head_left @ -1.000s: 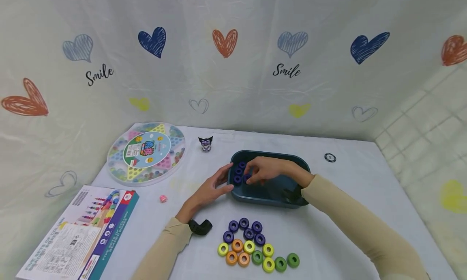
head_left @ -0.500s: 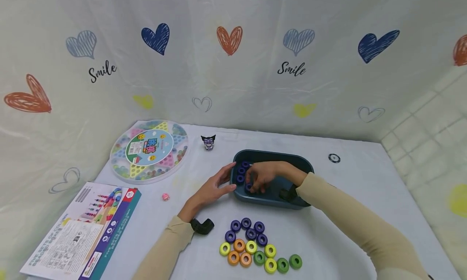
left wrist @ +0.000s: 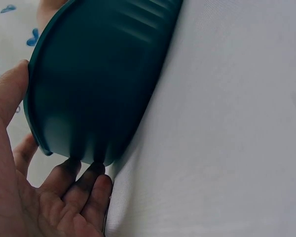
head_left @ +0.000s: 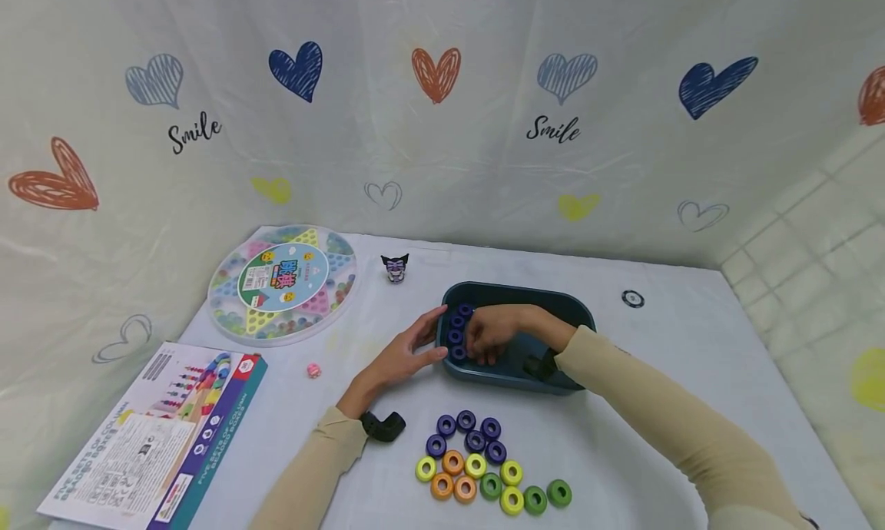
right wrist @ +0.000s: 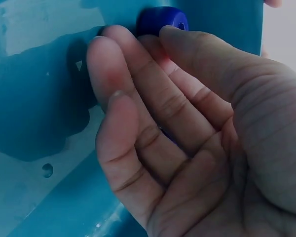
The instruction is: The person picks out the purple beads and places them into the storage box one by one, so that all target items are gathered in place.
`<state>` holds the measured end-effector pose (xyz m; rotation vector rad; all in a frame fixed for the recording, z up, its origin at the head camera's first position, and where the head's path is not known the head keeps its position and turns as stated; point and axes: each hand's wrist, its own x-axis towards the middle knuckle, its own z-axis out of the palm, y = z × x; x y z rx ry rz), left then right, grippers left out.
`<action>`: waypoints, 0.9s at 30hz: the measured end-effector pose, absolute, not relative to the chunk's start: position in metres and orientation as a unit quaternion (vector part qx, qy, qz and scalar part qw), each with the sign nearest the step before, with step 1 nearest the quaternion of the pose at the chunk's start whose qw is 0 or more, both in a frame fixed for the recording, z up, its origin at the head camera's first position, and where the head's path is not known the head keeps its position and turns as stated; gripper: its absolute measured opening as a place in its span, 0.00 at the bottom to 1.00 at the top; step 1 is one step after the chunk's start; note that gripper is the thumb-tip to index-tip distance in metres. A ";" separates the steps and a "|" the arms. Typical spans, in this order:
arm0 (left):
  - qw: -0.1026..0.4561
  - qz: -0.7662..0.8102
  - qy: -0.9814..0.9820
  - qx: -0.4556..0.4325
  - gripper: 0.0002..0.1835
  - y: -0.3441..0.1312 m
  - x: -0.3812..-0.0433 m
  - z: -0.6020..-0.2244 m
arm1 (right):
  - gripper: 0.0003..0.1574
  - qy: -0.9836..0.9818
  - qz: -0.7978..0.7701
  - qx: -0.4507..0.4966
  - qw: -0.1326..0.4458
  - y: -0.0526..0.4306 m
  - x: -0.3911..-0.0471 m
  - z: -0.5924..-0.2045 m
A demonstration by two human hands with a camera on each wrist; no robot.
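A dark teal tray [head_left: 525, 376] stands at the table's middle. My left hand [head_left: 404, 357] rests against its left end, thumb and fingertips spread along the outside, as the left wrist view [left wrist: 49, 197] also shows. Several purple ring beads [head_left: 455, 336] line the tray's left inner wall. Inside the tray my right hand [head_left: 492, 332] is beside the nearest of these beads [head_left: 459, 352]. In the right wrist view, the thumb tip and index finger touch a bead [right wrist: 163, 20] rather than enclose it, and the other fingers curl loosely. Part of the tray floor is hidden beneath that hand.
Purple, orange [head_left: 442, 485], yellow [head_left: 512, 501] and green ring beads [head_left: 535, 501] lie in front of the tray. To the left are a box [head_left: 138, 445] and a round Chinese checkers set [head_left: 283, 280]. A small figurine [head_left: 395, 269], pink bead [head_left: 314, 370] and black-and-white disc [head_left: 632, 299] lie farther out.
My right hand has moved a purple bead toward the tray's near left corner, and it now sits in line with the others. The left hand stays at the tray's end.
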<state>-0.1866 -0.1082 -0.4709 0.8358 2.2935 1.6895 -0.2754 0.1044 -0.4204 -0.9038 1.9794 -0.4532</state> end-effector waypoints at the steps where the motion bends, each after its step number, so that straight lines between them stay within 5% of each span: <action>1: 0.087 0.568 0.768 0.281 0.36 -0.108 -0.187 -0.471 | 0.09 0.798 -0.180 -0.367 0.443 0.105 -0.275 -0.420; 18: 0.092 0.568 0.768 0.281 0.36 -0.108 -0.186 -0.473 | 0.09 0.810 -0.168 -0.366 0.425 0.114 -0.265 -0.413; 27: 0.096 0.568 0.771 0.270 0.36 -0.107 -0.186 -0.470 | 0.10 0.845 -0.167 -0.407 0.303 0.130 -0.235 -0.394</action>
